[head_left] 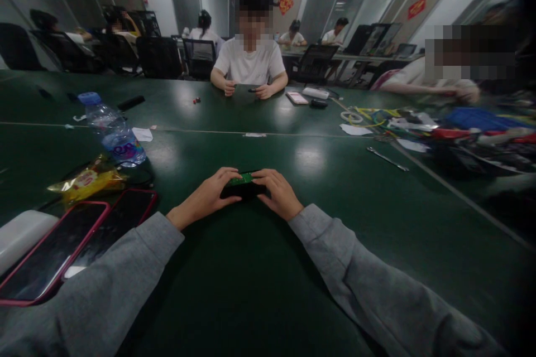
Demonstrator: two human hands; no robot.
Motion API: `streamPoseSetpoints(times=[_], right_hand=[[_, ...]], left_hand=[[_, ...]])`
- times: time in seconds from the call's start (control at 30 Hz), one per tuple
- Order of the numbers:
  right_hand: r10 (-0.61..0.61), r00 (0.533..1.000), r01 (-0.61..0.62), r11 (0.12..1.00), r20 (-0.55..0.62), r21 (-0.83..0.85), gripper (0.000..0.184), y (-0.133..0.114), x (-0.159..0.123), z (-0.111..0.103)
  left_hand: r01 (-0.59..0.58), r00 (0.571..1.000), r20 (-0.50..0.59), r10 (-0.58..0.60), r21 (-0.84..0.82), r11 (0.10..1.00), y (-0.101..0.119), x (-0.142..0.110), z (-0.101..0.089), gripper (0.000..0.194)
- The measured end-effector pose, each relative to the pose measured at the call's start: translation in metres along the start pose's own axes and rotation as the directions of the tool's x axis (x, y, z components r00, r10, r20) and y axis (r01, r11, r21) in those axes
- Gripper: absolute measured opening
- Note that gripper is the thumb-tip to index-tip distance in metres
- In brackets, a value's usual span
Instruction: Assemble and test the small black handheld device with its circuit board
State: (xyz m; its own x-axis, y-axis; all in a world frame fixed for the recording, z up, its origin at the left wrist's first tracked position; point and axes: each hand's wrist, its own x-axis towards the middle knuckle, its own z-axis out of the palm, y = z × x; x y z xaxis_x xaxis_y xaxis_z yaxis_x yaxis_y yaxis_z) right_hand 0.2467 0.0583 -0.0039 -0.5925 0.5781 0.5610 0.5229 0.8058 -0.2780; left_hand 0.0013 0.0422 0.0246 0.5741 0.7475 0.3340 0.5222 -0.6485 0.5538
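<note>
Between my two hands is a small black case (242,190) with a green circuit board (243,178) showing on its upper side. My left hand (214,192) grips the case's left end, fingers over the top edge and thumb along the near side. On the right end, my right hand (278,192) holds it the same way, its fingertips on the board's edge. The case is low over the green table (234,279); whether it rests on the top cannot be told. My fingers hide both of its ends.
To the left are a water bottle (113,131), a yellow snack packet (90,179), two red-edged phones (58,251) and a white box (25,237). A wrench (387,159) and heaped cables (377,117) lie right. Across the table sits a person (250,64) holding small parts.
</note>
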Motion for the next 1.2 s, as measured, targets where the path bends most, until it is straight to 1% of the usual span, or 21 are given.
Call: streamPoseSetpoints(times=[0.13,0.3,0.4,0.5,0.6,0.7,0.8,1.03,1.2], right_hand=[[0.006,1.0,-0.006,1.0,-0.005,-0.002,0.032,-0.002,0.002,-0.002],[-0.004,0.999,0.006,0.999,0.038,-0.041,0.03,-0.008,0.004,-0.005],[0.008,1.0,-0.007,0.998,0.017,-0.063,0.038,-0.01,0.004,-0.007],[0.056,0.998,-0.055,0.996,0.001,-0.07,0.049,-0.01,0.004,-0.006],[0.109,0.993,-0.107,0.993,0.035,-0.048,0.054,-0.01,0.004,-0.005],[0.137,0.986,-0.135,0.991,0.093,-0.024,0.051,-0.009,0.003,-0.004],[0.15,0.981,-0.148,0.989,0.121,-0.019,0.046,-0.009,0.003,-0.005],[0.163,0.98,-0.169,0.985,0.118,0.038,0.044,-0.006,0.002,-0.002],[0.161,0.979,-0.167,0.985,0.125,0.042,0.044,-0.004,0.002,0.0]], left_hand=[[0.002,0.999,0.033,-0.003,0.02,1.0,-0.006,0.0,0.001,0.048],[-0.012,0.999,0.038,0.011,0.021,1.0,-0.007,0.0,0.0,0.05],[-0.014,0.999,0.046,0.013,0.035,0.999,-0.006,0.0,0.0,0.054],[-0.009,0.999,0.054,0.006,0.052,0.999,-0.005,0.001,0.0,0.052],[-0.003,0.998,0.067,-0.001,0.065,0.998,-0.005,0.001,0.001,0.05],[-0.001,0.997,0.076,-0.005,0.076,0.997,-0.004,0.0,0.001,0.049],[0.007,0.996,0.086,-0.014,0.087,0.996,-0.003,0.0,0.001,0.05],[0.0,0.997,0.077,-0.007,0.089,0.996,0.001,0.001,0.001,0.048],[0.015,0.996,0.085,-0.023,0.09,0.996,0.004,0.001,0.0,0.047]])
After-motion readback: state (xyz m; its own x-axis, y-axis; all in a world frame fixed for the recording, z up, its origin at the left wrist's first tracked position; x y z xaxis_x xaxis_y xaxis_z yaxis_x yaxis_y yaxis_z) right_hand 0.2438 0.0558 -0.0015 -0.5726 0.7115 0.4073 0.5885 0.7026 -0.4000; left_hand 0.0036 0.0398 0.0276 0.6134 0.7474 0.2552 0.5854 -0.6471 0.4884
